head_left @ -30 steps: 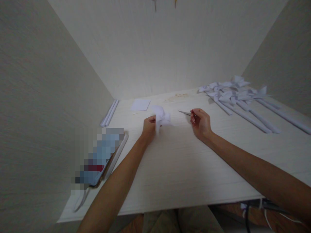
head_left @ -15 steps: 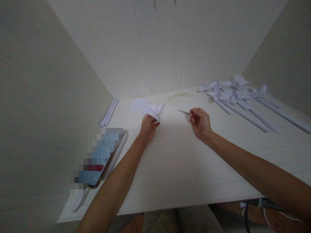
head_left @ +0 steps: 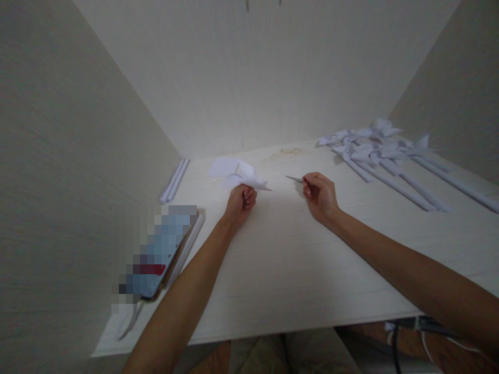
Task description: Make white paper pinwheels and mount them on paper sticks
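My left hand [head_left: 238, 203] is closed on the underside of a white paper pinwheel [head_left: 249, 179], its folded blades spread above the fingers. Just behind it, a square sheet of white paper [head_left: 223, 166] lies on the desk, partly covered by the pinwheel. To the right, my right hand [head_left: 320, 196] is closed around a pointed metal tool [head_left: 293, 178]. Only its slim grey tip shows, aimed left toward the pinwheel; the handle is hidden in my fingers, so I cannot tell its exact kind. The two hands are apart.
Several paper pinwheels [head_left: 374, 150] on rolled paper sticks [head_left: 405, 189] lie at the right. Rolled paper tubes [head_left: 174, 181] rest by the left wall. A phone [head_left: 163, 254], its screen blurred out, leans there beside another paper tube [head_left: 187, 249]. Walls enclose the white desk [head_left: 288, 270].
The pinwheel has turned in my left hand, with one blade now pointing right and lower. My right hand and the pointed tool have barely moved.
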Demonstrator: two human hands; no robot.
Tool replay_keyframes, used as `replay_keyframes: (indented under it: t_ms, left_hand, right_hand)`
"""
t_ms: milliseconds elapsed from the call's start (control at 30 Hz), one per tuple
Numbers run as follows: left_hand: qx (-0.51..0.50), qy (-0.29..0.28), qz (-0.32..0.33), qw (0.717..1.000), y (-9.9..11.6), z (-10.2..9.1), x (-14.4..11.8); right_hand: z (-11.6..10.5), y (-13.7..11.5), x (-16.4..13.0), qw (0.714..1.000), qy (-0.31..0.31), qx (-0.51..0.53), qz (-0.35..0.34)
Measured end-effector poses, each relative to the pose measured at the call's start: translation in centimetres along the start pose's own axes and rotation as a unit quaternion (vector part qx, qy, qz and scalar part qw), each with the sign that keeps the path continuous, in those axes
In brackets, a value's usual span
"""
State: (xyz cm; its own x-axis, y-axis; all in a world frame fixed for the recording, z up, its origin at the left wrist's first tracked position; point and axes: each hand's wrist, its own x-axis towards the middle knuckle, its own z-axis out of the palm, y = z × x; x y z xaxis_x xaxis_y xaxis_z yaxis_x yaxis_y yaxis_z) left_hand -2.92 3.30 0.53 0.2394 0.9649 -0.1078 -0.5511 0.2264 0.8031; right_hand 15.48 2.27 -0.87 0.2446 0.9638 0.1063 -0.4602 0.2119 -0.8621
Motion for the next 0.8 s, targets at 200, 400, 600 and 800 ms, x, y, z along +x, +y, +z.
replay_keyframes:
  t_ms: [200,400,600,800]
  left_hand:
    - [-0.01,-0.003,0.03,0.999,-0.22,0.05,-0.09]
    - [0.034,-0.025,0.052,0.998,-0.14,0.02,-0.19]
    - [0.051,-0.003,0.073,0.996,-0.27,-0.08,0.0]
    - [0.036,0.008,0.065,0.997,-0.58,-0.07,0.22]
  right_hand:
    - [0.01,-0.01,0.04,1.0,-0.005,0.024,0.002]
    - [-0.02,0.0,-0.01,0.999,-0.012,0.033,0.001]
    - [-0.02,-0.05,0.02,1.0,-0.011,0.025,0.0]
    - [-0.07,-0.1,-0.05,1.0,-0.017,0.018,0.0]
